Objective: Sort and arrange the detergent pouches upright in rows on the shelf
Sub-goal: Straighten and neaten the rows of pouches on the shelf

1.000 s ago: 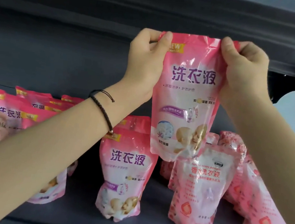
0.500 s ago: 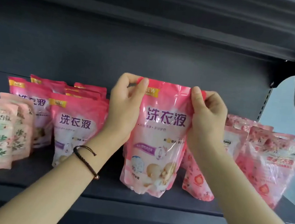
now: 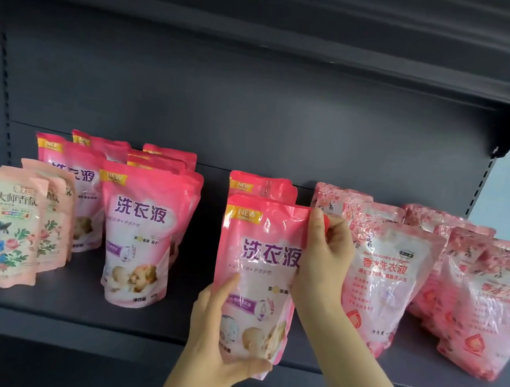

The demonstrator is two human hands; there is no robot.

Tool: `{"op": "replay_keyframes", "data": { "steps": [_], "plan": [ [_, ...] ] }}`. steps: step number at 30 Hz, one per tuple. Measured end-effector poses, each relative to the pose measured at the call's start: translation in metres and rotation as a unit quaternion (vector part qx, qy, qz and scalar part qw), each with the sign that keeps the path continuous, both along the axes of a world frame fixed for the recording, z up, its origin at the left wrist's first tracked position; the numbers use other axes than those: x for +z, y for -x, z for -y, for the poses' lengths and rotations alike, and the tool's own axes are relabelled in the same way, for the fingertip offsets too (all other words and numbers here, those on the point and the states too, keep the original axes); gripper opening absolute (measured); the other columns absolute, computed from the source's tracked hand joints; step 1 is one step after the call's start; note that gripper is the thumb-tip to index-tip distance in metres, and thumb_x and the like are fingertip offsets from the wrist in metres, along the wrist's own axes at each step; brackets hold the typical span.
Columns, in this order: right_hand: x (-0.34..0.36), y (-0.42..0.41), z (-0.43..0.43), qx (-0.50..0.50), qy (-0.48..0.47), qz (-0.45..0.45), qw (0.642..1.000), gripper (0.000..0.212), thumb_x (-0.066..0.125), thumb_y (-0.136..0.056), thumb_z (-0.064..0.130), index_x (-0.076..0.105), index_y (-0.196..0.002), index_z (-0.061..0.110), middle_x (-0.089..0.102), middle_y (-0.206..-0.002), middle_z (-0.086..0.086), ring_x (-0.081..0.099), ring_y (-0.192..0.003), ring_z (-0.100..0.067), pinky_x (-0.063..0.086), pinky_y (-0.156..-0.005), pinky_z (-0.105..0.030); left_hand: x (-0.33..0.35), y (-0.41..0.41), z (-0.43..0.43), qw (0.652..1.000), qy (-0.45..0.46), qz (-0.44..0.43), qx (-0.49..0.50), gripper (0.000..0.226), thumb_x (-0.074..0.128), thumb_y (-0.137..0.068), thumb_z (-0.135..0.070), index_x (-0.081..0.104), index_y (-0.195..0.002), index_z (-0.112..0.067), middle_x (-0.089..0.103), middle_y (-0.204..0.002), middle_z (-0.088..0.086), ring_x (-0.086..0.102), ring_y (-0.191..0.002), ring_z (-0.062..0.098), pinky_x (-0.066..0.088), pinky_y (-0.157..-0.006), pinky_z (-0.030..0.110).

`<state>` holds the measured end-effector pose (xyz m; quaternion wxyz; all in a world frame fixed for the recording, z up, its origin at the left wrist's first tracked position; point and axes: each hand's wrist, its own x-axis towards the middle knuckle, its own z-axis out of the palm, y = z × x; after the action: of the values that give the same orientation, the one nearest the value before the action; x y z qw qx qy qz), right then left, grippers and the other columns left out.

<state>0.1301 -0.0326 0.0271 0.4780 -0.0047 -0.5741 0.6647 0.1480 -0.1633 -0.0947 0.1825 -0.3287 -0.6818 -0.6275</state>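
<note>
A pink detergent pouch (image 3: pixel 258 277) with purple lettering stands upright at the front middle of the dark shelf (image 3: pixel 71 315). My left hand (image 3: pixel 217 333) cups its lower left edge and bottom. My right hand (image 3: pixel 324 263) pinches its top right corner. A matching pouch (image 3: pixel 262 187) stands right behind it. More matching pouches (image 3: pixel 143 231) stand in rows to the left. Floral pink pouches (image 3: pixel 387 280) stand in rows to the right.
Peach pouches with a figure in blue (image 3: pixel 2 226) stand at the far left. The shelf above (image 3: pixel 266 34) overhangs the pouches. A bare gap of shelf lies between the held pouch and the left rows. The shelf's right end (image 3: pixel 487 177) borders a pale wall.
The pouch came down from chest height onto the shelf front. My left hand slid from its top left corner down to its bottom edge. The view pulled back and dropped.
</note>
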Motion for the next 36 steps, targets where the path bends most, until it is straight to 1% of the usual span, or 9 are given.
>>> {"op": "replay_keyframes", "data": {
  "steps": [4, 9, 12, 14, 17, 19, 24, 31, 36],
  "plan": [
    [0.003, -0.002, 0.0, 0.01, -0.031, 0.001, 0.999, 0.027, 0.057, -0.096, 0.024, 0.05, -0.07, 0.021, 0.052, -0.067, 0.007, 0.047, -0.063, -0.007, 0.043, -0.063, -0.029, -0.005, 0.007, 0.009, 0.998, 0.058, -0.001, -0.036, 0.119, 0.092, -0.053, -0.02, 0.019, -0.144, -0.043, 0.032, -0.135, -0.01, 0.035, -0.128, -0.006, 0.035, -0.096, 0.004],
    [-0.006, -0.023, -0.012, 0.035, -0.162, -0.002, 0.986, 0.003, 0.057, -0.096, 0.023, 0.058, -0.094, 0.022, 0.061, -0.086, 0.016, 0.057, -0.08, 0.0, 0.047, -0.071, -0.017, -0.012, 0.016, 0.006, 0.997, 0.06, -0.014, -0.041, 0.13, 0.09, -0.052, -0.007, 0.012, -0.141, -0.06, 0.028, -0.127, -0.032, 0.039, -0.125, -0.008, 0.044, -0.091, 0.009],
    [-0.037, -0.046, -0.02, 0.082, -0.205, 0.003, 0.975, 0.045, 0.062, -0.092, 0.02, 0.044, -0.131, 0.036, 0.057, -0.121, 0.014, 0.058, -0.112, -0.007, 0.052, -0.088, -0.024, -0.014, 0.02, 0.005, 0.996, 0.067, -0.018, -0.053, 0.126, 0.086, -0.057, -0.008, 0.009, -0.143, -0.059, 0.029, -0.125, -0.034, 0.041, -0.124, -0.007, 0.046, -0.089, 0.01],
    [-0.067, -0.058, -0.021, 0.084, -0.238, 0.024, 0.967, 0.076, 0.068, -0.086, 0.015, 0.028, -0.141, 0.047, 0.051, -0.13, 0.011, 0.057, -0.117, -0.012, 0.052, -0.09, -0.028, -0.011, 0.023, 0.004, 0.997, 0.059, -0.024, -0.054, 0.126, 0.089, -0.057, -0.012, 0.009, -0.144, -0.056, 0.03, -0.126, -0.034, 0.042, -0.125, -0.007, 0.048, -0.089, 0.012],
    [-0.104, -0.065, -0.018, 0.089, -0.34, 0.092, 0.932, 0.095, 0.077, -0.08, 0.009, 0.023, -0.142, 0.056, 0.043, -0.138, 0.014, 0.05, -0.123, -0.003, 0.048, -0.093, -0.018, -0.008, 0.027, 0.004, 0.996, 0.065, -0.015, -0.062, 0.12, 0.09, -0.059, -0.031, 0.009, -0.144, -0.058, 0.026, -0.13, -0.042, 0.035, -0.127, -0.015, 0.047, -0.098, 0.024],
    [-0.115, -0.061, -0.018, 0.105, -0.373, 0.115, 0.915, 0.099, 0.077, -0.079, 0.009, 0.018, -0.144, 0.056, 0.038, -0.14, 0.019, 0.047, -0.122, 0.002, 0.045, -0.092, -0.01, -0.008, 0.031, 0.005, 0.994, 0.067, -0.017, -0.08, 0.118, 0.087, -0.065, -0.021, 0.008, -0.147, -0.053, 0.029, -0.129, -0.038, 0.04, -0.127, -0.009, 0.052, -0.089, 0.02],
    [-0.107, -0.045, -0.03, 0.162, -0.368, 0.151, 0.903, 0.1, 0.074, -0.081, 0.005, 0.017, -0.145, 0.057, 0.039, -0.131, 0.025, 0.051, -0.113, -0.017, 0.052, -0.093, -0.027, -0.007, 0.046, 0.003, 0.995, 0.086, -0.006, -0.041, 0.129, 0.09, -0.06, -0.019, 0.002, -0.146, -0.054, 0.029, -0.125, -0.033, 0.043, -0.123, -0.007, 0.051, -0.084, 0.013],
    [-0.105, -0.024, -0.039, 0.172, -0.383, 0.187, 0.888, 0.102, 0.07, -0.084, 0.0, 0.013, -0.142, 0.063, 0.035, -0.129, 0.034, 0.044, -0.123, 0.003, 0.05, -0.097, -0.025, 0.001, 0.063, 0.0, 0.986, 0.162, -0.025, -0.001, 0.129, 0.087, -0.064, -0.032, -0.012, -0.143, -0.056, 0.012, -0.13, -0.041, 0.027, -0.126, -0.018, 0.033, -0.087, -0.005],
    [-0.106, -0.012, -0.035, 0.135, -0.403, 0.185, 0.886, 0.104, 0.07, -0.083, -0.001, 0.012, -0.142, 0.062, 0.032, -0.131, 0.034, 0.048, -0.115, 0.001, 0.05, -0.092, -0.019, 0.008, 0.07, 0.003, 0.976, 0.207, -0.035, 0.05, 0.127, 0.084, -0.066, -0.04, -0.018, -0.14, -0.058, 0.019, -0.124, -0.028, 0.026, -0.121, -0.015, 0.033, -0.089, 0.001]
  ]
}}
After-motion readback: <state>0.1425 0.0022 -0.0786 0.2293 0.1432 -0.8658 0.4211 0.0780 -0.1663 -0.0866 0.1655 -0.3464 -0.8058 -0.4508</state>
